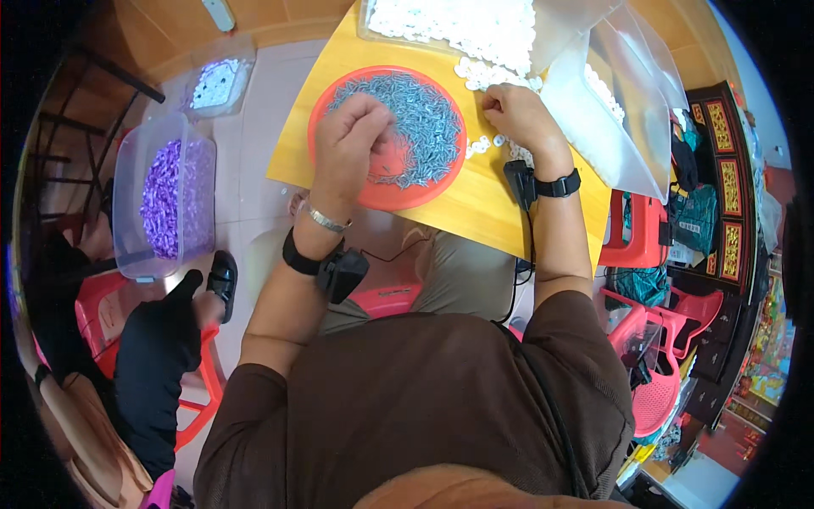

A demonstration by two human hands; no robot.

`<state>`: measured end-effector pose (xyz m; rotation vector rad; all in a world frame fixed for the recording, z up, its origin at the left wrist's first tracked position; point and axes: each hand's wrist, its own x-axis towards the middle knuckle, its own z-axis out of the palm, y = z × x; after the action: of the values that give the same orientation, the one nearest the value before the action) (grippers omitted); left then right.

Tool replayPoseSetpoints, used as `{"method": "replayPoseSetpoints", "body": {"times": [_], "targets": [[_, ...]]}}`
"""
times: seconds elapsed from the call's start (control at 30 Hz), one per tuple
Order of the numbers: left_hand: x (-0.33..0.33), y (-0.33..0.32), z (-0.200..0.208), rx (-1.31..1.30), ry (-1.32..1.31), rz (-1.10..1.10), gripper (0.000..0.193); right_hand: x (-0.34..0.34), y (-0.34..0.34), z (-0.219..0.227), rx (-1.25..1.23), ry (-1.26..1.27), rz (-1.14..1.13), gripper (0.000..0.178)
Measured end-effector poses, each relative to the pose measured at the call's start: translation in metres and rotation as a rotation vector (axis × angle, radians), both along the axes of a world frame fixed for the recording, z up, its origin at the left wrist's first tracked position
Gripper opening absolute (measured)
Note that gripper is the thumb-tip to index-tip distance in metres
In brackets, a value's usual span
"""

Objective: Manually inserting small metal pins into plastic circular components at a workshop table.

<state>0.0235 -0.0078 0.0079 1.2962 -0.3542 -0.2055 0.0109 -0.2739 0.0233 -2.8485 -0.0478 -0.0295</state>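
My left hand [353, 140] is over the left part of a round red tray [394, 197], its fingers curled in a pinch. Small grey screws [424, 127] lie spread across the tray, and a patch of its red bottom shows beside my fingers. My right hand [517, 114] rests at a scatter of small white round pieces [487, 75] with holes, fingers bent down and closed. Whatever either hand holds is hidden or too small to make out. More of the white pieces [479, 146] lie between the tray and my right wrist.
On the yellow table [479, 216], a clear bin [407, 36] of white pieces stands at the far edge, with another clear bin [632, 153] tilted at right. Left on the floor is a tub [127, 182] of purple pieces. A person [148, 373] sits at left; red stools [636, 233] stand at right.
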Motion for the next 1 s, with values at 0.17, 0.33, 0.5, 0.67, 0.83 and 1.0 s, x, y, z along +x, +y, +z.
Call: {"method": "replayPoseSetpoints", "body": {"times": [0.17,0.33,0.5,0.67,0.83,1.0], "targets": [[0.005,-0.001,0.005,-0.026,0.035,0.019,0.016,0.000,0.008,-0.001,-0.063,0.056,-0.047,0.014],[0.011,0.000,-0.001,-0.037,0.052,0.031,0.015,0.005,0.005,-0.006,-0.199,-0.158,0.002,0.012],[0.007,0.001,-0.002,0.046,0.050,-0.022,0.024,0.009,0.030,0.014,0.711,0.003,0.064,0.012],[0.004,0.004,0.006,-0.063,0.297,-0.249,0.034,0.006,0.101,0.037,0.609,-0.178,0.325,0.011],[0.013,0.012,-0.007,-0.212,0.468,-0.333,0.031,0.013,0.111,0.037,0.468,-0.364,0.470,0.014],[0.013,0.010,-0.007,-0.408,0.547,-0.398,0.029,0.013,0.113,0.035,0.454,-0.436,0.561,0.014]]}}
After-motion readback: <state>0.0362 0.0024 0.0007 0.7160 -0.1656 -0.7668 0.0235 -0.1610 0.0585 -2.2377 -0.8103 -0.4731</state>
